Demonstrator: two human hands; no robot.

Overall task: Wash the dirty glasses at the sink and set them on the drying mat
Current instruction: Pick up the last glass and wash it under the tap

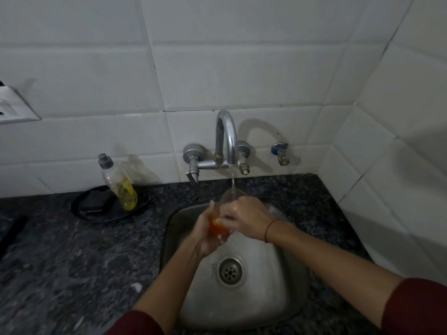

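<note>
Early on, I judge: left hand (205,239) and right hand (244,218) both grip a glass (217,227) under the running tap (226,139), with rinsing unfinished.

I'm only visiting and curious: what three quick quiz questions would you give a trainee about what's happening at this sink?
1. True or false: water runs from the tap into the glass.
2. How many hands are on the glass? A) none B) one C) two
3. Fill in: the soap bottle stands to the ___ of the sink.

Key: 1 true. 2 C, the left hand and the right hand. 3 left.
</note>
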